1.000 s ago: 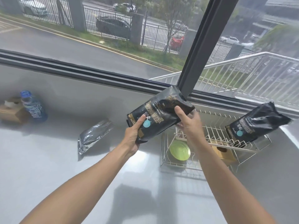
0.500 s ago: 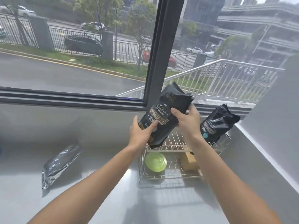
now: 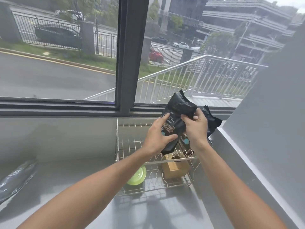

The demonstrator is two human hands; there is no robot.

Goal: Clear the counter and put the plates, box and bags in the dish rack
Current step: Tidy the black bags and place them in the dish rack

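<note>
Both hands hold a black coffee bag (image 3: 177,116) upright over the upper tier of the wire dish rack (image 3: 132,144). My left hand (image 3: 156,138) grips its lower front and my right hand (image 3: 196,128) pinches its folded top. Behind it a second black bag (image 3: 212,123) leans on the rack's right end, partly hidden by my right hand. On the rack's lower tier lie a green plate (image 3: 137,176) and a tan cardboard box (image 3: 175,166). A silver foil bag (image 3: 14,177) lies on the counter at the far left.
The grey counter (image 3: 74,179) runs under a wide window with a dark vertical frame post (image 3: 130,52). A grey side wall (image 3: 272,121) rises close to the right of the rack. The rack's shadow falls on the counter in front of it.
Both hands carried the black bag rightward and down, until it stands just over the rack's upper tier beside the second black bag. The view turned right; the silver bag slid to the left edge.
</note>
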